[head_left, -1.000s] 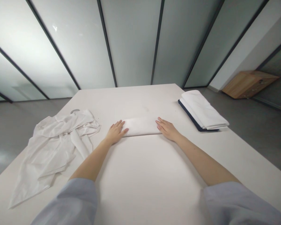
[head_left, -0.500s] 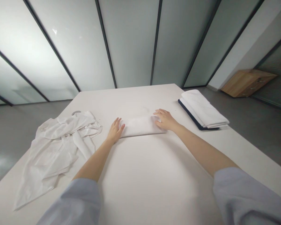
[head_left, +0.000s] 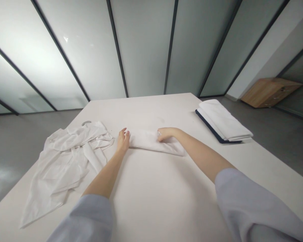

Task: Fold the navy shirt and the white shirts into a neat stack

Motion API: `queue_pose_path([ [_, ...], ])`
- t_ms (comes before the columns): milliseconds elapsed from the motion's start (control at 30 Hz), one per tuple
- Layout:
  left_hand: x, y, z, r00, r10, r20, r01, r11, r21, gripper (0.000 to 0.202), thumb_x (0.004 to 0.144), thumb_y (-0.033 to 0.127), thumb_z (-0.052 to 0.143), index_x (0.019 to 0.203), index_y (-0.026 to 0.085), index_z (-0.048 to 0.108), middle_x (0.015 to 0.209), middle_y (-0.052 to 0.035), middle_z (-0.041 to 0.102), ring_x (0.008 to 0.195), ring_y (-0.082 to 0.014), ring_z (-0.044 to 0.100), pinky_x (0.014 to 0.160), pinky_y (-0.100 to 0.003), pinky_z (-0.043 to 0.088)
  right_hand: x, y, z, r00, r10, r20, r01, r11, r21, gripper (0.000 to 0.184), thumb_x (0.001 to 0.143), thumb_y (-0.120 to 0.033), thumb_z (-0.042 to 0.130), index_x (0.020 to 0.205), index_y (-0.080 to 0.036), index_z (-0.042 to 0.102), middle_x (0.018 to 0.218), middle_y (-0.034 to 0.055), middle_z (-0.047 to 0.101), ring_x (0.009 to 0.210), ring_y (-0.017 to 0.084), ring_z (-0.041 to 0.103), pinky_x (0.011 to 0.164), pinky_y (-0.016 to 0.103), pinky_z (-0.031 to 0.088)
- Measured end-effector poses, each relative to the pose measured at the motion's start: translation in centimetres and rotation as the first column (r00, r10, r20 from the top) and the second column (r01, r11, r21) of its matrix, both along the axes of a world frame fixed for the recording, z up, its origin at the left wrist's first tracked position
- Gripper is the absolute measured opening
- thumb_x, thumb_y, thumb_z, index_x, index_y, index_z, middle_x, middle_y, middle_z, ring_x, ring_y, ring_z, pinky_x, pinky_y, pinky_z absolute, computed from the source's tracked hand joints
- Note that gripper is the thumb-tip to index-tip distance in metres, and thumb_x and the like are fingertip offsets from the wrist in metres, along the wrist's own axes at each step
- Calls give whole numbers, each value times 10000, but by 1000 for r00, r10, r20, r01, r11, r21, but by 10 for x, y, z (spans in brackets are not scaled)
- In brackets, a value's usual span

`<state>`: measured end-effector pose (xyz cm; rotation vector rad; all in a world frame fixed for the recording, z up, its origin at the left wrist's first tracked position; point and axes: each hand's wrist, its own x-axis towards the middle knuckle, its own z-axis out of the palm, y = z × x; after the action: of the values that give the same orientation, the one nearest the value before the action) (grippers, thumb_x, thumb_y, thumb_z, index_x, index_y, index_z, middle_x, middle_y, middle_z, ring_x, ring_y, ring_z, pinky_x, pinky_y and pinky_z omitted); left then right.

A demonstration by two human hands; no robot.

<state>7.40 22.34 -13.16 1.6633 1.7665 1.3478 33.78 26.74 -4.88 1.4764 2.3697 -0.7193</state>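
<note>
Surface: a white table (head_left: 166, 201) runs away from the person, with a grey floor (head_left: 22, 141) on both sides.
Sleeves: a pale blue sleeve (head_left: 91, 218) covers each forearm at the near edge of the view.
Left hand: the left hand (head_left: 123, 141) stands on its edge with fingers open and raised, its side touching the left end of the cloth.
Right hand: the right hand (head_left: 165, 134) lies over the cloth's upper edge, fingers curled down into the fabric in a grip.
Cloth: a folded white cloth (head_left: 147, 141) lies flat in a long strip between the hands, mid-table, its right end running past the right hand.
Left of it: a crumpled white garment (head_left: 65, 158) lies spread on the table, just beside the left hand.
Right of it: a folded white stack (head_left: 223, 121) with a navy edge (head_left: 209, 129) sits near the far right table edge.
Far: a low wooden cabinet (head_left: 270, 92) stands on the floor before frosted glass panels (head_left: 141, 50) framed in dark metal.
</note>
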Motion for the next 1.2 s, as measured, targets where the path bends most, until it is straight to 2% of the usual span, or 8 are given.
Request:
queue_pose_path([
  [367,-3,2,0,1000,16,9,-16,1000,6,412,946,413,364,1233,173,539,1255,-132,580,1176,-233,555,1028,-417,419,8,-16,-7,996,-65,-59,65,998,8,266,733,-248,631,954,-133,725,971,68,733,838,194,656,632,215,436],
  [467,-4,2,1,1000,-6,-23,6,1000,19,403,944,418,333,1161,184,579,1206,-120,602,1179,-231,548,1042,-418,406,28,-19,-1,995,-90,-40,93,992,82,251,741,-253,622,941,-146,730,948,65,739,826,199,659,644,220,439],
  [567,-4,2,3,998,-39,-52,41,999,25,397,937,436,310,1044,213,621,1149,-96,626,1180,-230,543,1058,-413,395,63,-21,1,979,-204,5,201,966,165,271,771,-260,597,984,-152,724,1011,91,734,882,217,665,682,229,441],
  [633,-5,2,4,997,-47,-55,48,999,18,407,927,461,311,1005,220,629,1146,-92,626,1177,-235,543,1060,-413,394,91,-23,0,939,-344,13,332,914,232,307,809,-279,563,1054,-159,705,1088,111,717,959,232,659,721,236,443],
  [733,-5,2,3,997,-53,-52,53,999,7,439,912,499,306,991,214,631,1157,-102,618,1168,-243,546,1058,-419,397,131,-31,-4,839,-544,4,504,780,372,400,903,-377,454,1154,-135,651,1178,161,674,1067,259,627,784,264,444],
  [867,-5,4,1,998,-46,-51,47,999,20,464,893,529,296,972,215,628,1139,-102,621,1154,-248,551,1053,-425,404,173,-48,-1,769,-639,-16,556,656,510,540,978,-499,283,1137,-113,625,1148,204,669,1073,285,620,822,313,439],
  [1033,-5,3,1,998,-34,-53,35,999,18,472,885,550,290,961,225,623,1120,-92,623,1135,-246,557,1043,-423,410,222,-56,33,698,-710,-92,591,499,634,549,980,-524,266,1117,-129,622,1077,198,686,1010,288,638,783,318,440],
  [1200,-5,0,4,998,-27,-56,28,1000,6,461,884,555,301,952,235,627,1124,-86,625,1140,-249,557,1038,-419,418,279,-29,73,628,-749,-209,644,350,680,581,982,-506,247,1067,-106,659,1085,215,684,1038,310,623,774,327,445],
])
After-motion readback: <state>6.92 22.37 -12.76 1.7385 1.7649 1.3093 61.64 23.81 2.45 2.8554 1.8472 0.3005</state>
